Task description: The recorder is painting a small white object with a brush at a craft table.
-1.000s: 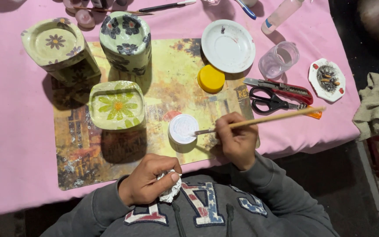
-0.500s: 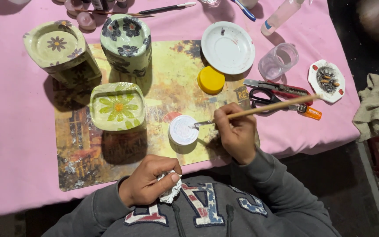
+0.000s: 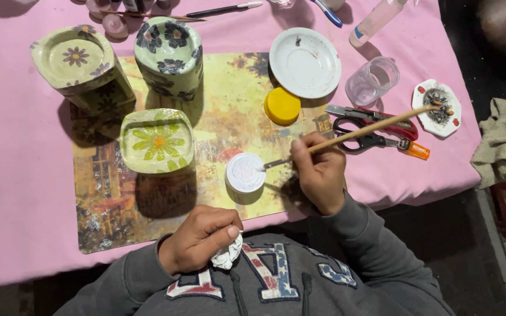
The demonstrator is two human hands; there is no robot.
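right hand [image 3: 318, 174] grip pinches paintbrush [image 3: 352, 136] over white jar [image 3: 245, 172]; left hand [image 3: 197, 237] clutches crumpled wad [image 3: 228, 254].

White saucer [image 3: 304, 62], yellow lid [image 3: 282, 106], red-handled scissors [image 3: 376, 124] and three flowered containers [image 3: 157, 141] stand about.

I see my right hand [image 3: 318, 172] holding a long brush [image 3: 352, 136]. Its tip touches a small round white pot [image 3: 245, 172] on the picture mat [image 3: 229, 120]. My left hand [image 3: 197, 239] is closed around a small white crumpled thing [image 3: 228, 255], close to my grey sweater [image 3: 276, 287].
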